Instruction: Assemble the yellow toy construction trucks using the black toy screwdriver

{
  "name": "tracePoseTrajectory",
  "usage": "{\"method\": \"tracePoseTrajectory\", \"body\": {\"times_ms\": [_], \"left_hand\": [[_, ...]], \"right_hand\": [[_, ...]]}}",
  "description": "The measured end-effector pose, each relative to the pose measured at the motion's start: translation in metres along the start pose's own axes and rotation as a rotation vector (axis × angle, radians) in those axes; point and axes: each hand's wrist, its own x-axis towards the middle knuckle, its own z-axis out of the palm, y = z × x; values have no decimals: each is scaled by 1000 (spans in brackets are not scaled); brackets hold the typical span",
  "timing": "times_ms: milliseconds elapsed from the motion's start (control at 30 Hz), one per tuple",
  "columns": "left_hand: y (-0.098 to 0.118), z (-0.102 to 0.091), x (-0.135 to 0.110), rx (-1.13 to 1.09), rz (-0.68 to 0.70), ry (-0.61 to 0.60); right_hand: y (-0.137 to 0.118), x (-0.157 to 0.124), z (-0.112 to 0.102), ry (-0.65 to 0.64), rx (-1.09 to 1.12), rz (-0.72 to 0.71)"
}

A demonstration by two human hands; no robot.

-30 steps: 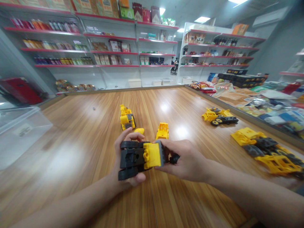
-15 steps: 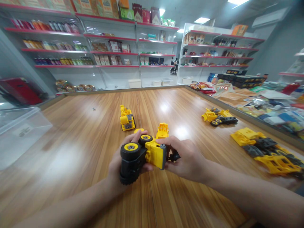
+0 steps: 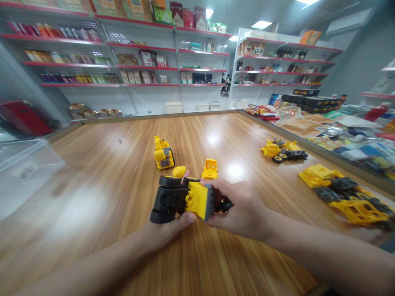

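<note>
Both of my hands hold a black and yellow toy truck (image 3: 182,199) a little above the wooden table (image 3: 108,193). My left hand (image 3: 168,230) cups it from below, thumb on its underside. My right hand (image 3: 239,209) grips its yellow end and a small black part sticking out there. The truck lies on its side with its black wheels to the left. Just beyond it on the table lie a small yellow piece (image 3: 179,171) and a yellow scoop part (image 3: 210,169).
A small yellow toy vehicle (image 3: 163,153) stands further back. To the right lie a yellow and black toy vehicle (image 3: 283,150) and a heap of yellow and black toy parts (image 3: 345,193). A clear plastic box (image 3: 24,172) sits at left. Shop shelves (image 3: 138,61) line the back.
The truck has been turned in my hands: first its underside faced me, then its yellow wheel hubs came up, and now its black wheels point left. Both hands kept hold.
</note>
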Motion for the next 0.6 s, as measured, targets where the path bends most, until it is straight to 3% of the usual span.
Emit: {"method": "tracePoseTrajectory", "body": {"times_ms": [200, 600], "left_hand": [[-1, 2, 1, 20, 58, -9], [-12, -2, -7, -22, -66, 14]], "right_hand": [[-1, 2, 2, -39, 64, 53], [0, 5, 6, -142, 150, 280]]}}
